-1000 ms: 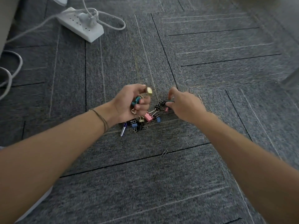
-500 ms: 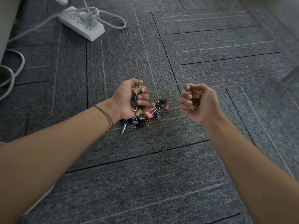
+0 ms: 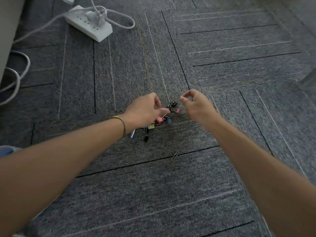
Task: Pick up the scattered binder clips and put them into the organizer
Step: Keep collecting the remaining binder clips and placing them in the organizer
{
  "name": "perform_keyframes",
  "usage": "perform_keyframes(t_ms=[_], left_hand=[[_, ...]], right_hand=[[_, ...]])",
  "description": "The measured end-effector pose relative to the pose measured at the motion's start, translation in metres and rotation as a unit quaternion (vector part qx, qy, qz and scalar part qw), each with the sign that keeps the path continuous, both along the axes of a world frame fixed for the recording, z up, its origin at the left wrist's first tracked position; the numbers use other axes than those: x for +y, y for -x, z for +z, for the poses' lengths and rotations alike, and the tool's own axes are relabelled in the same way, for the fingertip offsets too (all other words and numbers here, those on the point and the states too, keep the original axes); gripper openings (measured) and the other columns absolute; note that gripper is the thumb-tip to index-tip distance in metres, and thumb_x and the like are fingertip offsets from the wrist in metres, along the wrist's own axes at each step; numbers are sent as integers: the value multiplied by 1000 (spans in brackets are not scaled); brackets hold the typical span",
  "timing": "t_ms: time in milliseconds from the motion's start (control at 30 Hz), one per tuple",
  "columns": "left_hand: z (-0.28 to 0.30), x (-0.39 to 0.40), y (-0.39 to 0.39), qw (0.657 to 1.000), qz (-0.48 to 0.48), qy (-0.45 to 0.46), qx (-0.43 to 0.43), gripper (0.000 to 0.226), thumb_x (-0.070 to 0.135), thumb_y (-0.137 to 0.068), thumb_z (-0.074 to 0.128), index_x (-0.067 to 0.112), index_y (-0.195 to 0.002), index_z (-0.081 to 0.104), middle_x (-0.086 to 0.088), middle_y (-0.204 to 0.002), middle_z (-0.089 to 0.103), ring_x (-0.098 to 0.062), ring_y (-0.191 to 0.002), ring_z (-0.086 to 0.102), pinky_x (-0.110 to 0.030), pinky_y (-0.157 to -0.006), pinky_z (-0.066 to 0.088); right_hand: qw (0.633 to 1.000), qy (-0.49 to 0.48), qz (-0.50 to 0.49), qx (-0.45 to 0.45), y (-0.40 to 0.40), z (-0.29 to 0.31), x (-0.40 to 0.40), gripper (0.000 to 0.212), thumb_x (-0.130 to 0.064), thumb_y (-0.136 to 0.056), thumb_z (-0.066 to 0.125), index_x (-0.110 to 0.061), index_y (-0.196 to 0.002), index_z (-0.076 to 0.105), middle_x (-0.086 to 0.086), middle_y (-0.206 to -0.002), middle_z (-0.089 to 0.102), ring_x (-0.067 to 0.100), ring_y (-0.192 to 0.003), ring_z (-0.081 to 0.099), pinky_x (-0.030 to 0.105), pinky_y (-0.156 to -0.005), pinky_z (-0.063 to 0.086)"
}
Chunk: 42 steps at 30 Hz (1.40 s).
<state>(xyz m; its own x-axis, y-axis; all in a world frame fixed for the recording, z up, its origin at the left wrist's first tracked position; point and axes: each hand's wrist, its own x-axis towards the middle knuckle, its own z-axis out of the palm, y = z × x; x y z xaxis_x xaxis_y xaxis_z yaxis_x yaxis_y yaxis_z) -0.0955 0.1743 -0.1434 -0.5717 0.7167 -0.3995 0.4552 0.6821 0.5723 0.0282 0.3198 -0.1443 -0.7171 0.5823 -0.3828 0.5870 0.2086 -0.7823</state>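
Note:
Several small binder clips lie in a loose pile [image 3: 159, 119] on grey carpet: pink, blue, yellow and black ones. My left hand [image 3: 145, 110] hovers palm down over the pile's left side. Its fingers are curled under and its thumb points right; whatever it holds is hidden under the palm. My right hand [image 3: 196, 106] is just right of the pile, fingers curled, with a bit of metal wire showing between them. A black clip [image 3: 173, 104] and a pink clip [image 3: 177, 110] lie between the hands. No organizer is plainly in view.
A white power strip [image 3: 90, 26] with a plug and looped cables [image 3: 15, 79] lies at the far left. A loose paper clip [image 3: 175, 155] rests nearer me. A small bluish stick [image 3: 133, 134] lies by the pile. A blurred translucent object [image 3: 307, 79] sits at the right edge.
Both hands had lifted with clips in their fists. They have now dropped back over the pile, the left turning palm down.

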Motion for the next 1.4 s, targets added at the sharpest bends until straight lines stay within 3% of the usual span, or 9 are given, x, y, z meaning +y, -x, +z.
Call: perform_keyframes(t_ms=[133,233,400,500,633,767,900,1200,1400], left_hand=[[-1,1,-9,981,-69,98,150,60,73,-78,68,23,-107,52,4,-91,64,-19,-82,58,-35,-65,41],[-2,2,-6,979,-74,91,169,51,67,-83,70,22,-104,57,4,-96,66,-19,-86,59,-35,-70,44],[4,-11,8,986,-7,-98,-133,35,48,-101,56,15,-92,66,6,-67,61,-13,-56,49,-24,-52,43],[11,-20,14,889,92,-207,-399,38,29,-106,35,10,-86,62,4,-56,47,-10,-45,34,-19,-35,28],[21,-35,15,776,160,-260,-552,36,27,-102,33,15,-76,54,4,-52,41,-8,-37,30,-17,-31,19],[29,-51,8,739,232,-265,-575,36,30,-104,37,19,-71,48,6,-49,37,-6,-33,29,-18,-29,17],[33,-77,3,713,293,-285,-570,36,27,-102,38,19,-68,47,7,-46,34,-7,-33,27,-19,-30,16],[32,-96,-8,630,411,-306,-584,34,26,-101,40,17,-69,48,7,-43,32,-9,-38,32,-20,-32,17],[31,-88,-17,607,450,-312,-576,33,26,-102,39,17,-71,48,6,-47,37,-9,-35,36,-18,-31,18]], right_hand=[[968,-205,115,-88,1,-11,-4,20,-34,-104,51,-19,-116,53,-6,-76,63,8,-51,49,25,-46,37],[937,-289,156,-121,0,-17,-7,24,-40,-103,50,-20,-116,49,-6,-72,60,11,-59,57,30,-51,41],[897,-375,187,-145,0,-21,-12,25,-41,-103,49,-18,-113,46,-2,-69,60,17,-56,58,32,-51,49],[894,-377,189,-147,-1,-21,-13,25,-41,-105,44,-16,-110,46,-1,-70,61,17,-57,60,35,-52,53],[977,-176,91,-74,-4,-16,-14,22,-31,-107,42,-12,-110,54,0,-76,60,10,-54,48,22,-46,38],[999,14,-14,29,-11,-7,-19,23,-21,-107,45,-13,-93,60,2,-70,53,12,-53,39,27,-45,31],[991,-133,11,-12,-7,-10,-27,26,-34,-106,47,-12,-97,57,1,-74,59,16,-60,50,30,-51,39],[903,-379,94,-182,10,-14,-36,56,-59,-100,43,-8,-83,56,5,-70,59,27,-66,58,32,-55,43],[915,-357,104,-157,12,-19,-34,37,-40,-104,45,-9,-86,54,6,-75,56,29,-72,53,35,-62,39]])
